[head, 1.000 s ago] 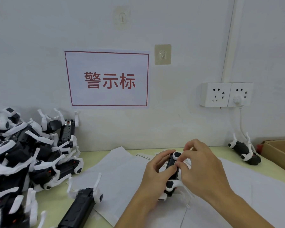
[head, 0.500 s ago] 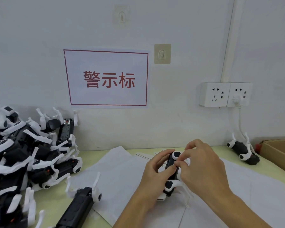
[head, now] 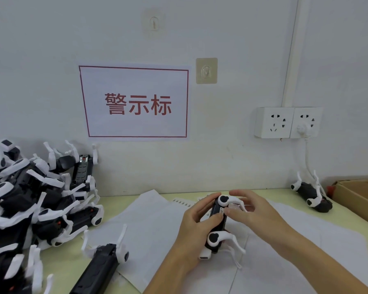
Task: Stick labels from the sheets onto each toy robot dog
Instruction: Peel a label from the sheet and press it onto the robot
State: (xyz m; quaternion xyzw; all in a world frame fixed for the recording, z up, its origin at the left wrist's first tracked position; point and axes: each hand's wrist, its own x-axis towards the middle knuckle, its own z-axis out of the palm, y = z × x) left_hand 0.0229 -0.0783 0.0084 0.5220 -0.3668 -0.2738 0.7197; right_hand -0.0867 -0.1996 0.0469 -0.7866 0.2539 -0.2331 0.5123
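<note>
A toy robot dog [head: 216,213], black with white legs, is held on its side over white label sheets [head: 149,225] in the middle of the table. My left hand [head: 194,227] grips its body from the left, thumb on the upper face. My right hand [head: 256,212] is at its right side, with the thumb tip touching a small white label [head: 221,209] on the body and the fingers loosely spread above a white leg. A sheet edge with printed labels [head: 182,202] peeks out behind my left hand.
A big pile of robot dogs [head: 30,198] fills the left side. One dog [head: 102,268] lies at the front left and another [head: 312,196] at the back right by the wall. A cardboard box [head: 361,196] stands at the right edge. Wall sockets [head: 287,123] with a plugged cable hang above.
My right hand's fingers have come off the dog's upper end and opened out to the right, uncovering the white leg and a small label on the body. My left hand keeps its grip.
</note>
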